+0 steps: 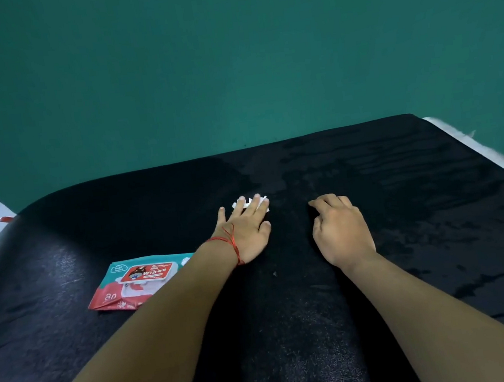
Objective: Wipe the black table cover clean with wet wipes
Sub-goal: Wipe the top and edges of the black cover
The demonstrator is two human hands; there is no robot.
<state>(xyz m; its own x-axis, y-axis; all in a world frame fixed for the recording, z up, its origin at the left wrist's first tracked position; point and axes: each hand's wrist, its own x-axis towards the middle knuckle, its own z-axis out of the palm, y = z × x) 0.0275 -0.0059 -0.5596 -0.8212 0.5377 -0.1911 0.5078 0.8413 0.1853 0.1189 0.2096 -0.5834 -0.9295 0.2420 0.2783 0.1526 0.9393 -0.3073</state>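
Teal-walled room; black fabric table cover [403,205], damp-streaked rightward. Our left hand [245,229], fingers flat, pressed a crumpled white wet wipe [241,201] mid-cover; our right hand [340,231] rested loosely curled, empty. Wiping step; we judged leftward strokes next.

Most of the wet wipe [247,204] lies hidden under the left hand's [246,232] fingers; only white scraps show at its twelve o'clock. The left forearm [164,310] covers the wipes pack's [135,282] three o'clock end, and its label's fine print is too small to read. The right hand's [340,231] fingertips curl out of sight. The black table cover [403,205] runs off at three, six and nine o'clock.
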